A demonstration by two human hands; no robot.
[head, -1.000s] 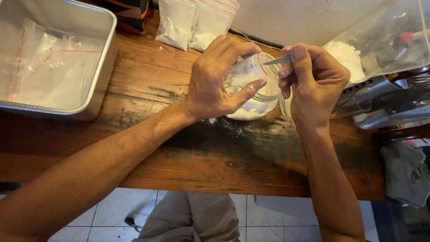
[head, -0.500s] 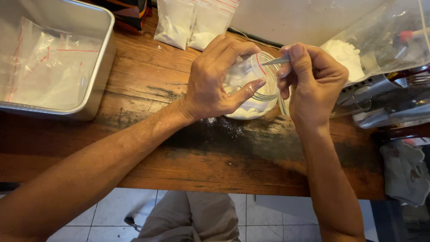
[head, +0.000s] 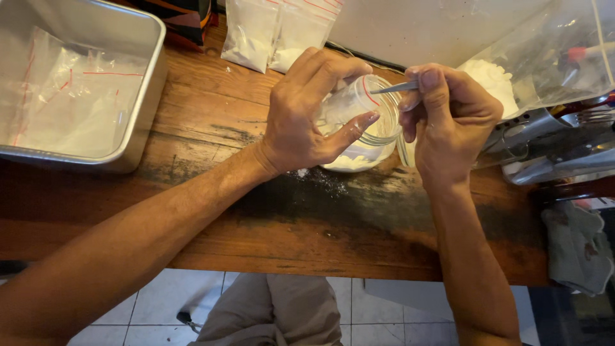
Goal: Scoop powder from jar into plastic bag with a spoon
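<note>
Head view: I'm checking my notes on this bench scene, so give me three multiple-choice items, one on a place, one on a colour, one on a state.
1. Where does the metal tray sit?
A. On the wooden table's left end
B. On the tiled floor
C. Under the right hand

2. What colour are the lines on the small plastic bags in the tray?
A. Blue
B. Red
C. Green

3. How does the left hand hold the small clear bag?
A. Flat and sealed on the table
B. Crumpled in a closed fist
C. Held open over the glass bowl

Answers: 1 A, the tray rests on the wooden table at far left. 2 B, thin red lines cross the bags. 3 C, the bag's mouth gapes while the right hand points a metal spoon into it.
</note>
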